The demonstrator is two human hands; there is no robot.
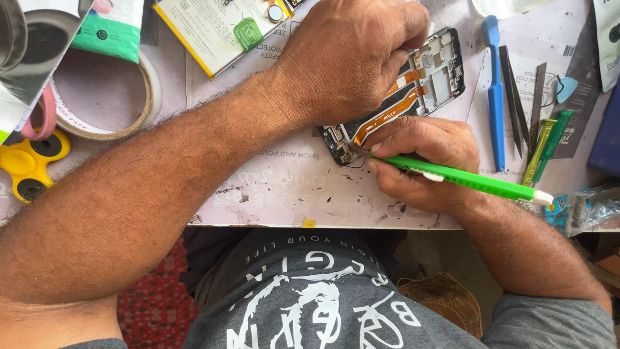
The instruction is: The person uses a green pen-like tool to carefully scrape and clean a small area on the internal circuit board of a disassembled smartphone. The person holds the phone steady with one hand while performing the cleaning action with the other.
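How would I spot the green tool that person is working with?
Find the opened phone in the middle of the work mat, held down by the left hand. Just below it, the right hand holds the green tool. It is light green, white-tipped and lies slanted, unlike the upright blue brush.

Bright, even daylight — soft shadows under hands, sharp focus, slight wide-angle stretch at edges.

A phone-repair workbench: opened phone frame (413, 84), tweezers (515, 97), blue brush (495, 97), tape roll (110, 97), scuffed work mat (278, 187).
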